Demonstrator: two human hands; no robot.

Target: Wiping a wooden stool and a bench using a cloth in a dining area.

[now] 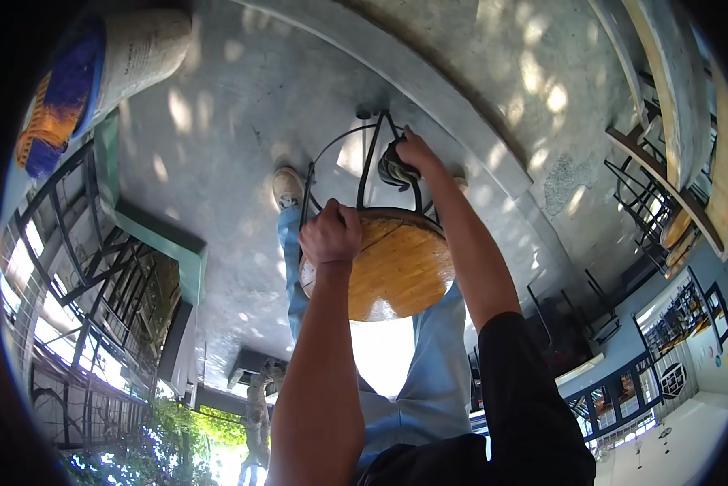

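Note:
A stool with a round wooden seat (pixel 400 271) and a black metal frame (pixel 369 166) is tipped over in front of my legs, its legs pointing away from me. My left hand (pixel 331 233) is closed at the left edge of the seat, by the frame, and steadies it. In my right hand (pixel 415 152) is a dark, crumpled cloth (pixel 394 168), pressed against a metal leg on the right side. The fingers of my right hand are partly hidden behind the cloth and the leg.
A whitish bucket (pixel 145 53) with blue and orange fabric (pixel 62 105) at its mouth is at the far left. A low concrete ledge (pixel 461 121) curves across the floor. Stacked stools (pixel 647 194) and a long bench (pixel 663 174) stand at right; metal railings (pixel 80 267) at left.

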